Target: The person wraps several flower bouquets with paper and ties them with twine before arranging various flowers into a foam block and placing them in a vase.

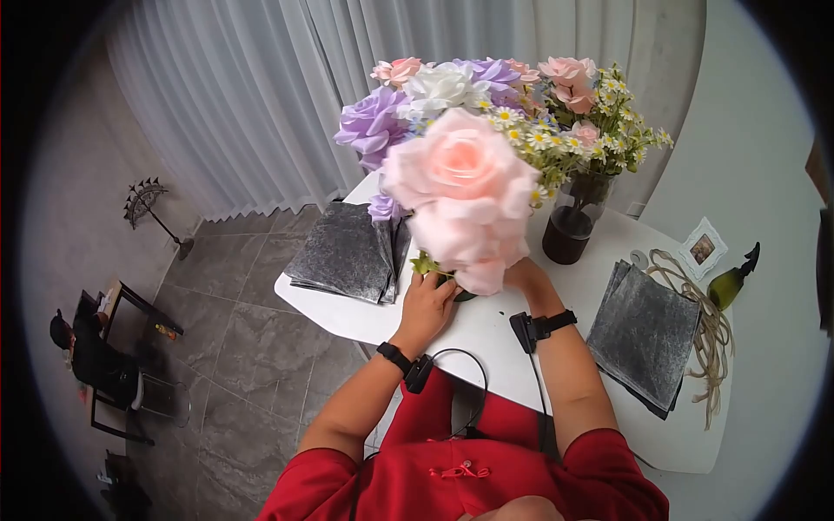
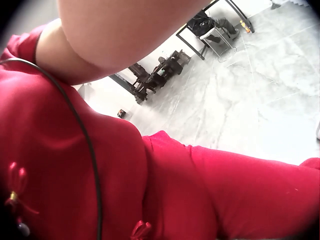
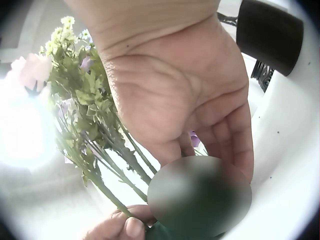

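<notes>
A pink rose [image 1: 460, 165] stands large and slightly blurred in front of my hands in the head view, with more pink petals below it. My left hand [image 1: 426, 308] is beside its green leaves [image 1: 423, 263]; in the right wrist view its thumb and finger pinch a green stem [image 3: 112, 197] near the bottom. My right hand [image 3: 175, 95] curls its thumb and fingers around the edge of a dark green round thing [image 3: 200, 210], whose face is a blurred oval. In the head view, petals hide most of the right hand. The left wrist view shows neither hand.
Behind, a dark vase [image 1: 569, 234] stands by purple, white and pink roses and daisies [image 1: 539, 139]. Dark grey sheets [image 1: 343, 252] lie left; another stack [image 1: 647, 334] lies right beside rope [image 1: 717, 365], a framed picture [image 1: 702, 248] and a green bottle [image 1: 731, 282]. A person [image 1: 100, 347] sits far left.
</notes>
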The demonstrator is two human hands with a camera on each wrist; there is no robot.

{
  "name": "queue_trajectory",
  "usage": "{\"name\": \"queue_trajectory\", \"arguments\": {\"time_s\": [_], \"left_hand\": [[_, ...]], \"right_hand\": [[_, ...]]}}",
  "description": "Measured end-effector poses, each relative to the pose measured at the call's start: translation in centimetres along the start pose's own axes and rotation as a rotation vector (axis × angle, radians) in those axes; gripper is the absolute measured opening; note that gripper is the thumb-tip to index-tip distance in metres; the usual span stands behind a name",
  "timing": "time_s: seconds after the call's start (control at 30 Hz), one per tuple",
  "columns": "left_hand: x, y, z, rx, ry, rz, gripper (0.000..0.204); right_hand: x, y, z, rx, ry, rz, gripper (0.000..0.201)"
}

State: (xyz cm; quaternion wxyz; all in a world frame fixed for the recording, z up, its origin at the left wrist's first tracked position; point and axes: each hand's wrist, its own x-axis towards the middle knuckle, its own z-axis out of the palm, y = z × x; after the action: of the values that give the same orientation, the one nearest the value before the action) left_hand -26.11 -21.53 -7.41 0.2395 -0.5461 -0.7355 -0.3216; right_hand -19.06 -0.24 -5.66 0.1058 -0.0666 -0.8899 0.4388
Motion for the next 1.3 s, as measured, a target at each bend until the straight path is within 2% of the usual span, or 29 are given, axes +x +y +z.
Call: {"name": "queue_trajectory", "arguments": {"time_s": [0.3, 0.4, 0.47, 0.57, 0.63, 0.7, 0.77, 0.83, 0.9, 0.97, 1.0, 1.03, 1.07, 1.1, 1.17, 1.23, 1.3], "left_hand": [[0.0, 0.1, -0.2, 0.054, 0.043, 0.027, 0.023], [0.0, 0.0, -0.1, -0.022, 0.037, 0.020, 0.019], [0.0, 0.1, -0.2, 0.039, 0.021, 0.036, 0.024], [0.2, 0.5, -0.5, 0.010, 0.058, 0.005, 0.021], [-0.2, 0.1, 0.1, 0.009, 0.007, -0.059, 0.019], [0.2, 0.2, -0.4, 0.037, 0.096, 0.007, 0.011], [-0.7, -1.4, 1.2, -0.073, 0.085, -0.057, 0.017], [-0.6, -1.4, 1.3, -0.157, 0.080, -0.170, 0.020], [-0.6, -1.8, 1.2, -0.186, 0.053, -0.207, 0.020], [-0.7, -2.4, 1.3, -0.338, 0.095, -0.357, 0.017], [-0.5, -2.4, 0.8, -0.641, 0.064, -0.524, 0.013], [-1.1, -3.9, 2.4, -0.771, 0.177, -0.492, 0.011], [-1.0, -4.2, 2.5, -0.780, 0.190, -0.514, 0.010], [-1.1, -4.4, 2.7, -0.790, 0.202, -0.539, 0.009], [-1.1, -4.1, 2.6, -0.786, 0.215, -0.566, 0.010], [-0.7, -3.8, 2.5, -0.780, 0.237, -0.594, 0.012], [-0.7, -3.6, 2.5, -0.618, 0.234, -0.521, 0.009]], "right_hand": [[2.9, 4.5, 2.4, 0.492, 0.241, -0.256, 0.037], [2.9, 5.2, 3.0, 0.597, 0.250, -0.277, 0.038], [2.6, 5.7, 3.3, 0.639, 0.222, -0.275, 0.039], [1.7, 6.6, 3.0, 0.727, 0.131, -0.240, 0.040], [-0.3, -0.3, -0.5, 0.187, 0.046, 0.089, 0.034], [-1.6, -5.9, -3.7, -0.034, -0.041, 0.298, 0.029], [-2.0, -4.0, -5.9, 0.051, -0.048, 0.225, 0.025], [-3.9, -6.2, -8.7, 0.206, 0.088, 0.316, 0.021], [-6.5, -7.8, -11.0, 0.231, 0.263, 0.241, 0.018], [-8.0, -7.4, -12.8, 0.306, 0.466, 0.133, 0.016], [-8.7, -7.4, -13.4, 0.304, 0.470, 0.137, 0.016], [-9.2, -7.5, -13.9, 0.347, 0.574, 0.055, 0.016], [-9.4, -7.9, -14.1, 0.388, 0.677, -0.029, 0.016], [-9.6, -8.4, -14.0, 0.384, 0.679, -0.027, 0.016], [-9.1, -9.5, -13.1, 0.370, 0.845, -0.076, 0.015], [-7.5, -10.5, -12.3, 0.362, 0.879, -0.097, 0.014], [-5.5, -10.8, -11.7, 0.358, 0.919, -0.107, 0.013]]}}
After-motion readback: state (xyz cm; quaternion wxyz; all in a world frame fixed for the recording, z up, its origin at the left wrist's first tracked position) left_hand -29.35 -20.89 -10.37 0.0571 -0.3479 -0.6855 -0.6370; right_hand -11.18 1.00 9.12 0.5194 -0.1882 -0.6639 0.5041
